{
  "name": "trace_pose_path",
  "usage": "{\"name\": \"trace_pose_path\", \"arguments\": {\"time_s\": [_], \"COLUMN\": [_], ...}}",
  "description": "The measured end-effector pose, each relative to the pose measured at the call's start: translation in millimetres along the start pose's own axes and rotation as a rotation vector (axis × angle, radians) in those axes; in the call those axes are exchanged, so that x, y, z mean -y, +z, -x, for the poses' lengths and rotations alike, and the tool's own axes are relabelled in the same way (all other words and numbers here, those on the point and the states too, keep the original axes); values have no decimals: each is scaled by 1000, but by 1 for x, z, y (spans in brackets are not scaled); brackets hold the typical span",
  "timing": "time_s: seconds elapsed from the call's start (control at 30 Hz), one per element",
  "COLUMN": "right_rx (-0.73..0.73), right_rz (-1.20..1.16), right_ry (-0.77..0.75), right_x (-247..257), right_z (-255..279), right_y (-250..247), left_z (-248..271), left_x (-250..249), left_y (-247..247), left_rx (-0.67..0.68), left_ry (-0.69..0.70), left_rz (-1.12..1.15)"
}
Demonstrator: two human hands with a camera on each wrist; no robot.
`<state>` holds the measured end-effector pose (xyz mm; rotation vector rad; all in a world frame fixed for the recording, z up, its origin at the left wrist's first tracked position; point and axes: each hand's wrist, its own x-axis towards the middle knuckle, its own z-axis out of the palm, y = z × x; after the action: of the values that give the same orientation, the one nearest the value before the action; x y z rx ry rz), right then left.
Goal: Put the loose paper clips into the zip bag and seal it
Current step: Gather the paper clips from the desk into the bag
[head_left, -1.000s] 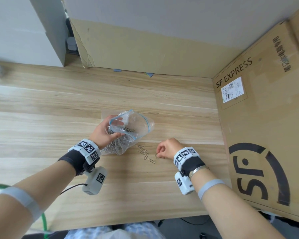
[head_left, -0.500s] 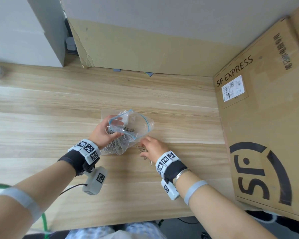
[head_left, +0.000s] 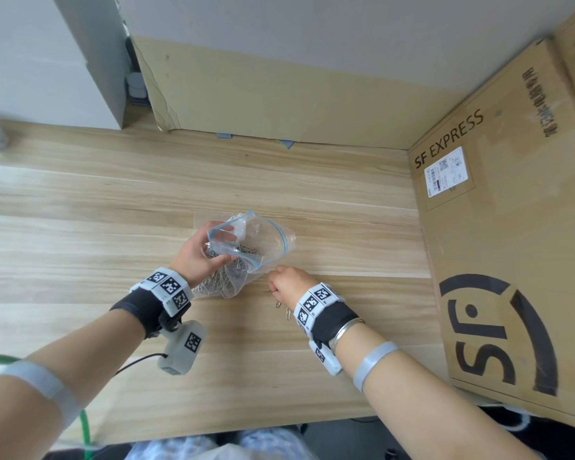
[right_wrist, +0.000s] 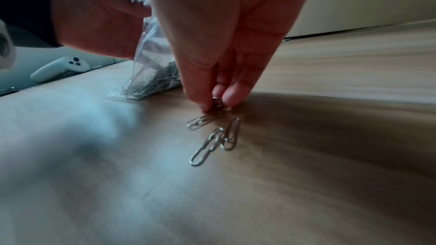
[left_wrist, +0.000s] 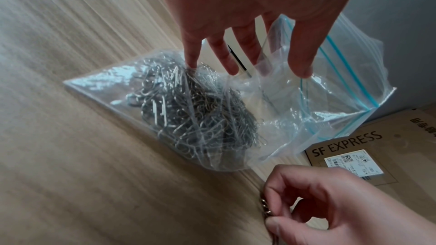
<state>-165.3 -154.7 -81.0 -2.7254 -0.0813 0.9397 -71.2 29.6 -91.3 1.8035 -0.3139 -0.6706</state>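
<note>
A clear zip bag (head_left: pixel 266 240) with a blue seal strip stands on the wooden table (head_left: pixel 80 200), its mouth open and a heap of silver paper clips (left_wrist: pixel 188 111) inside. My left hand (head_left: pixel 200 257) holds the bag's near rim, thumb against fingers, keeping the mouth open. Just right of the bag my right hand (head_left: pixel 287 282) reaches down to the table and pinches paper clips (right_wrist: pixel 218 103) between thumb and fingertips. A few loose paper clips (right_wrist: pixel 212 141) lie on the wood right under that hand, also seen in the head view as loose clips (head_left: pixel 287 313).
A big SF EXPRESS cardboard box (head_left: pixel 512 244) fills the table's right side. A cardboard sheet (head_left: pixel 279 104) leans against the back wall. A white controller (right_wrist: pixel 60 69) lies at the far left edge. The table's front edge (head_left: pixel 213 429) is near my body.
My right hand moved left from the far end of the clip scatter to the clips beside the bag and now pinches some. The left hand and bag stayed put.
</note>
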Motion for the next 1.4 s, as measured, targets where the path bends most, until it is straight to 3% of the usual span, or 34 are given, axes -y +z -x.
{"name": "trace_pose_path", "arguments": {"time_s": [0.17,0.33,0.53,0.7,0.9,1.03,1.13,1.27,1.4], "right_rx": [15,-45,-285,-331,-474,-400,-215,94,141], "right_rz": [-110,-300,-411,-449,-747,-744,-608,-307,-158], "right_ry": [2,-39,-96,-93,24,117,183,15,-36], "right_x": [-8,-26,-13,8,-24,-45,-51,-51,-49], "right_z": [8,30,26,2,15,22,26,22,15], "right_y": [-11,-56,-100,-99,-89,-72,-47,-12,6], "left_z": [0,0,0,0,2,2,2,3,2], "left_x": [-1,0,1,0,1,1,-1,-3,-3], "left_y": [0,0,0,0,-1,-2,-2,-2,-2], "left_rx": [-3,0,7,1,-4,-1,0,2,6], "left_ry": [6,2,3,4,-5,1,9,1,-11], "left_rz": [-4,-3,-25,-31,-15,-7,-8,-2,7]}}
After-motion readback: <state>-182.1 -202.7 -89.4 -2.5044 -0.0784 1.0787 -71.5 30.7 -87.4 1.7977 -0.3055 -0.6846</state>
